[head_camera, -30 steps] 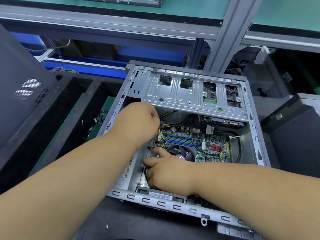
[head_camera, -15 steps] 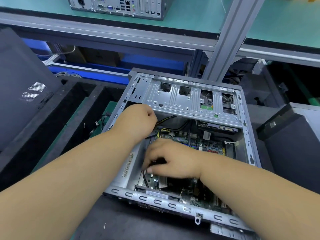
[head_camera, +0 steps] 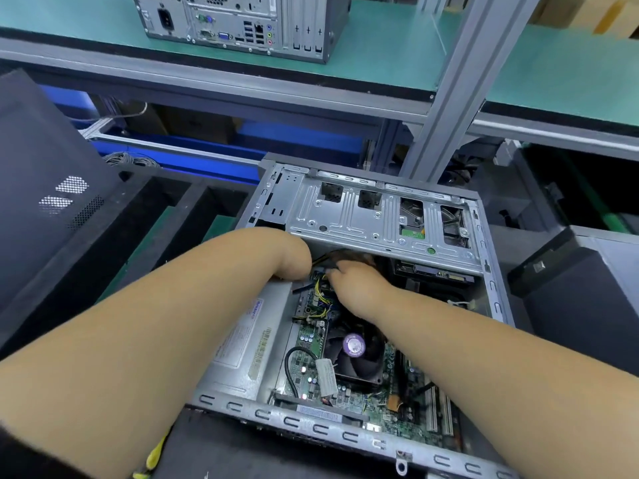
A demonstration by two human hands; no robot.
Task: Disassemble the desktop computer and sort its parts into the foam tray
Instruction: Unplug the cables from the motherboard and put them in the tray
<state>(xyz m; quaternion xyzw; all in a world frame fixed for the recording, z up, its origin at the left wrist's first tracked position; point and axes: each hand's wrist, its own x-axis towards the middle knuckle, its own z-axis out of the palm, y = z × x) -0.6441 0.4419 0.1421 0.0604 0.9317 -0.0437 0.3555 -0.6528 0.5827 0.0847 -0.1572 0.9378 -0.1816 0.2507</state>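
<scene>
My right hand [head_camera: 356, 281] pinches the yellow power cables [head_camera: 323, 293] to unplug them from the motherboard [head_camera: 311, 340]; my left hand [head_camera: 294, 257] steadies, fingers hidden.

text: we can read none with certainty | power supply [head_camera: 242, 344]: white label and barcode strip, print too small for us | CPU fan [head_camera: 354, 344]: purple round sticker, blurred | second computer [head_camera: 242, 22] on the shelf: three plus signs by its slots
</scene>
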